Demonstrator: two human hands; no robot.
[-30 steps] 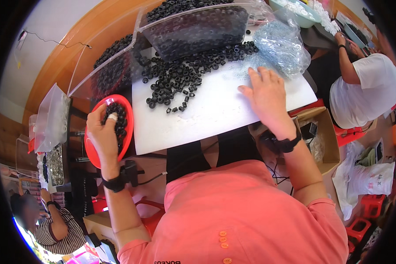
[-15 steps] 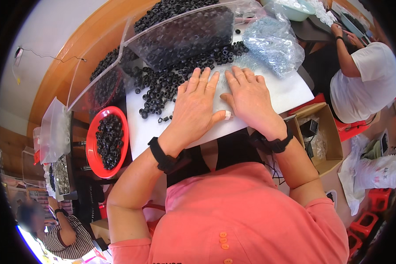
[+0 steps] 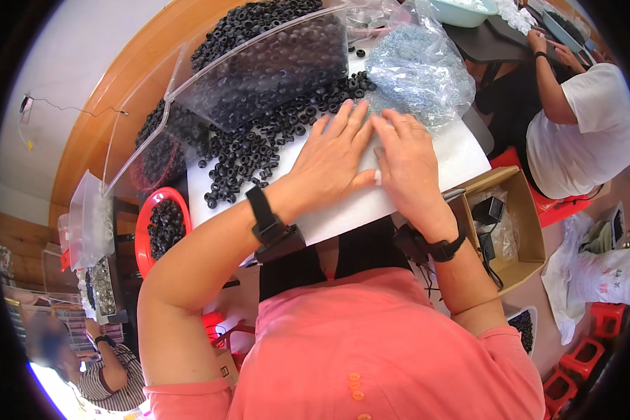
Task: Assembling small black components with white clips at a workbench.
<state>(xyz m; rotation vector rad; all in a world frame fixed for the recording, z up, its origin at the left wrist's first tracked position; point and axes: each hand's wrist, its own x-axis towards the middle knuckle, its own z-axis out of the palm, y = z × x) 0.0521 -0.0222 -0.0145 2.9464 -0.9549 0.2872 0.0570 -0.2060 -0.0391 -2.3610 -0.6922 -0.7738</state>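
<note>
Rings (image 3: 241,157), small, black and thick-walled, lie in a loose heap over the far left half of a white-topped rectangular bench (image 3: 336,217). Both of the person's hands rest palm down over the middle of this bench, near each other: the left hand (image 3: 336,150) just beside the heap, the right hand (image 3: 409,161) to its right. Left fingers are straight and slightly parted, the thumb, with its white-wrapped tip, reaching toward the right hand; right fingers are extended and held close together. Neither hand grips anything in sight, but what lies beneath the 2 palms is hidden, so I cannot tell.

At the far side of the bench stands a clear rectangular plastic bin (image 3: 280,63) full of the same black rings. A clear plastic bag of tiny pale blue grains (image 3: 420,77) sits on the bench's far right part, just ahead of the right fingertips. Beside the bench's left edge is a red oval plastic basin (image 3: 141,234) with more black rings inside. An open brown cardboard box (image 3: 528,241) stands off the bench's near right corner, with 1 co-worker in a white shirt (image 3: 584,133) beyond it to the right.
</note>
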